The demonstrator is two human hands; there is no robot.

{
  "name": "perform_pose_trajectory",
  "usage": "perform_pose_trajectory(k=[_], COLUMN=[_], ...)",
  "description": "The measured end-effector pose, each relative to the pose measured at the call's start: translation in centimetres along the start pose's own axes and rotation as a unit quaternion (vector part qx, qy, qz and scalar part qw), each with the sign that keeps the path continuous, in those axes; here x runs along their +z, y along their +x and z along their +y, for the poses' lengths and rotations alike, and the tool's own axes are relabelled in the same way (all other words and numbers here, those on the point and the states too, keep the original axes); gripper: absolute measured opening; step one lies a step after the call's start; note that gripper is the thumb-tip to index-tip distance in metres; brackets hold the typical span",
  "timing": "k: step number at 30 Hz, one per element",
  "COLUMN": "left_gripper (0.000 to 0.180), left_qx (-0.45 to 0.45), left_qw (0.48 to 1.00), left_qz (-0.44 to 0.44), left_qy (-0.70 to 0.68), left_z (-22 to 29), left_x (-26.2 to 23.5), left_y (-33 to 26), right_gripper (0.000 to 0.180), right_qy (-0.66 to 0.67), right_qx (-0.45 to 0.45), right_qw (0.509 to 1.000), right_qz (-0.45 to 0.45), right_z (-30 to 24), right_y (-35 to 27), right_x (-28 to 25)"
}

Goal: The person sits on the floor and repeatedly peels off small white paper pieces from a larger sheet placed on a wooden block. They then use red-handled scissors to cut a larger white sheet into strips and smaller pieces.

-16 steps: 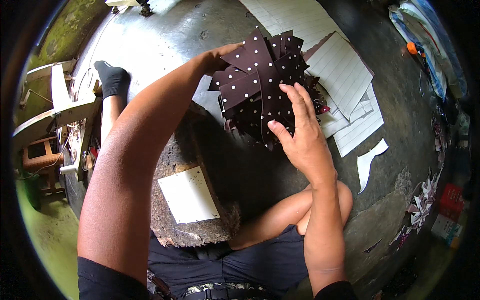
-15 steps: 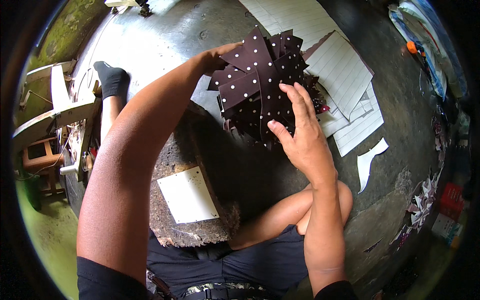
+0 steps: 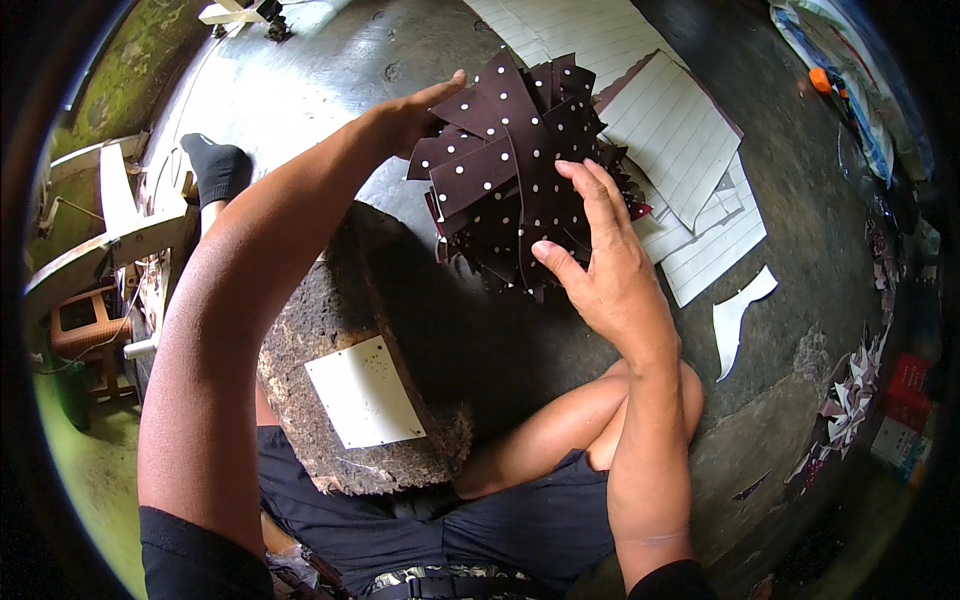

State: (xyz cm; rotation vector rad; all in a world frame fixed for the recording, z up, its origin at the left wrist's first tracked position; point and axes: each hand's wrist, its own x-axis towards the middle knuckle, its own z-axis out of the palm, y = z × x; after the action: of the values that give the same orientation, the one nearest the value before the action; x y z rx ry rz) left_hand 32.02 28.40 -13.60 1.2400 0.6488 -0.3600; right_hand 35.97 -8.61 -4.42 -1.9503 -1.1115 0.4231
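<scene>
A thick, uneven pile of dark brown fabric pieces with white dots stands in front of me, its cut strips and corners pointing many ways. My left hand is against its far left side. The thumb there stretches outward, away from the fabric, while the other fingers are hidden behind the pile. At the right side, my right hand is open, thumb and fingers spread over the dotted fabric; whether the fingertips press on it I cannot tell.
A rough wooden block bearing a white punched sheet sits between my legs. Lined paper sheets lie beyond the pile, a curved white scrap to the right. Fabric scraps line the right edge; a wooden frame stands left.
The whole view has shifted slightly, so most things appear a little further left. My left thumb now shows lifted clear of the fabric. The right hand keeps its spread pose beside the pile.
</scene>
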Motion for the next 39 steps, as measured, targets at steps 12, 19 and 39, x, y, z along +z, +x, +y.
perform_pose_trajectory(k=[12, 19, 39], left_gripper=[0.094, 0.093, 0.095], left_qx=[-0.032, 0.001, 0.315], left_qw=[0.997, 0.994, 0.931], left_qz=[-0.045, -0.086, -0.041], left_qy=[-0.047, -0.069, -0.181], left_z=[2.2, 3.0, 4.2], left_x=[4.1, 5.8, -0.8], left_y=[-2.5, -4.2, -36.8], right_gripper=[0.084, 0.093, 0.077], right_qy=[0.024, 0.005, -0.127], right_qx=[-0.007, -0.001, -0.404], right_qw=[1.0, 1.0, 0.903], right_qz=[0.011, 0.027, 0.076], right_z=[0.6, 0.0, -24.0], right_y=[0.3, 0.5, 3.5], right_x=[-0.2, -0.2, -3.3])
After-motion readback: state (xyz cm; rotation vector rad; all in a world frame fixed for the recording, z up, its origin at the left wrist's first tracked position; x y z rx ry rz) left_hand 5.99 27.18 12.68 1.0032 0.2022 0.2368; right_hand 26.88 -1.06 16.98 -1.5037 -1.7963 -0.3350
